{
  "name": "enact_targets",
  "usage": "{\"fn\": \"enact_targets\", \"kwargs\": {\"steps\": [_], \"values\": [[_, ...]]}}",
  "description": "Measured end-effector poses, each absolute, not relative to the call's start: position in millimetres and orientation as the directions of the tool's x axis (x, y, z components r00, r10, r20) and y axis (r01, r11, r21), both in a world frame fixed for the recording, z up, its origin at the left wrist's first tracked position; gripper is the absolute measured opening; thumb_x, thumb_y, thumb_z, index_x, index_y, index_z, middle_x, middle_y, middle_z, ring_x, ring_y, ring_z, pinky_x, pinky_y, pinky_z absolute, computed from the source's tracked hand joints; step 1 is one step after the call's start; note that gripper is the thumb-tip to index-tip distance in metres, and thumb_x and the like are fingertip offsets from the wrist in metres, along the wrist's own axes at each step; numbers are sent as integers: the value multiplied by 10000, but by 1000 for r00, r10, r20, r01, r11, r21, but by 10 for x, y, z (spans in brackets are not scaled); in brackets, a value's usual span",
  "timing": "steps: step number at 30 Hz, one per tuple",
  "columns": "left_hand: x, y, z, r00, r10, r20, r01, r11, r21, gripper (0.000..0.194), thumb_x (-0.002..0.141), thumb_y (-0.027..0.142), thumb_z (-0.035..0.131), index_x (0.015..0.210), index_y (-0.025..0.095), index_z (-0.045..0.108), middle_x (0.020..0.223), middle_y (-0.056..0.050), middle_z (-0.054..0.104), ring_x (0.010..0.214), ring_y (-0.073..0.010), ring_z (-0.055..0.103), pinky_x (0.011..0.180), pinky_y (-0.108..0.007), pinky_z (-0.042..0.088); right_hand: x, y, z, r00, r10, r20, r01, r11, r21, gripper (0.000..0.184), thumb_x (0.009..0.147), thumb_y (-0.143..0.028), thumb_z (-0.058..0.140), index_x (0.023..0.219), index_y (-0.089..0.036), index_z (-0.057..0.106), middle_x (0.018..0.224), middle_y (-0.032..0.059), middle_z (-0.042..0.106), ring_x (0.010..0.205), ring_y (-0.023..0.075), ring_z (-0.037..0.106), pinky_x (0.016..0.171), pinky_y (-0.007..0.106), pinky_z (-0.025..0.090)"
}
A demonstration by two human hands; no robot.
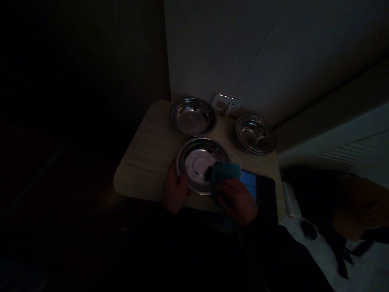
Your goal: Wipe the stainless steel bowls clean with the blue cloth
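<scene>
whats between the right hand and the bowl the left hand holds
The head view shows a teal cloth or sponge between the right hand and the bowl.

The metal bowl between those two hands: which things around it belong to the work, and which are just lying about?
Part of the work:
metal bowl, held by the left hand
teal cloth or sponge, in the right hand
probably also the second bowl and the stacked bowls

Apparently just lying about:
lit-screened device
dark flat object beside it
</scene>
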State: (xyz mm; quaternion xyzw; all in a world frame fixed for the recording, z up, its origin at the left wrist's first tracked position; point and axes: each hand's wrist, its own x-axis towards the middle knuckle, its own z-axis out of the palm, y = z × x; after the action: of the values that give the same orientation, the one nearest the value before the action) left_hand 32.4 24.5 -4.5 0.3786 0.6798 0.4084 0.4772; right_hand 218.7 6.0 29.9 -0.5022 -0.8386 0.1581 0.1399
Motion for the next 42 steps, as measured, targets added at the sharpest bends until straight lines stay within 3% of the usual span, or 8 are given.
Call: {"fn": "enact_targets", "kwargs": {"steps": [4,8,12,25,30,36,42], "values": [[338,247,-31,-256,912,-319,163,366,916,561,778,233,431,1328,274,334,774,-24,625,408,-98,518,360,-214,440,1904,142,348,-437,895,-91,841,372,-392,99,812,-181,528,828,-184,625,840,39,630,825,188,522,725,312,366],[337,255,-14,-282,923,-262,222,328,918,525,767,213,434,1290,252,398,877,-39,638,481,-100,549,410,-206,461,1776,170,388,-434,887,-155,858,356,-370,84,816,-200,529,833,-197,611,852,26,628,833,178,516,696,298,332],[340,251,-17,-240,914,-328,155,370,916,552,778,240,422,1324,273,343,797,-27,628,392,-91,505,341,-209,429,1915,162,411,-449,879,-159,863,380,-332,63,790,-189,567,831,-209,610,859,15,631,839,179,512,689,298,315],[331,248,-63,-221,915,-338,164,377,912,556,797,283,409,1344,275,309,754,-25,628,389,-101,506,360,-231,440,1826,213,464,-416,884,-212,887,343,-311,67,796,-196,544,803,-203,610,849,14,637,841,187,531,681,304,311],[322,267,-78,-248,928,-277,215,331,919,546,777,244,432,1318,259,357,789,-31,639,439,-102,526,400,-220,458,1767,218,421,-419,885,-203,873,331,-359,70,784,-189,547,810,-200,611,858,19,637,841,186,541,678,295,324],[318,263,-62,-199,924,-326,171,360,917,546,788,247,410,1328,276,335,775,-20,636,386,-94,506,368,-227,448,1871,214,405,-388,896,-219,901,318,-294,79,781,-189,550,814,-211,618,844,12,647,831,198,543,669,307,317],[308,258,-31,-215,937,-277,212,321,923,552,781,257,426,1327,238,346,750,-20,638,449,-110,540,410,-219,463,1696,227,441,-438,878,-194,875,366,-316,93,814,-220,523,816,-211,615,859,18,643,848,185,545,663,302,318]]}}
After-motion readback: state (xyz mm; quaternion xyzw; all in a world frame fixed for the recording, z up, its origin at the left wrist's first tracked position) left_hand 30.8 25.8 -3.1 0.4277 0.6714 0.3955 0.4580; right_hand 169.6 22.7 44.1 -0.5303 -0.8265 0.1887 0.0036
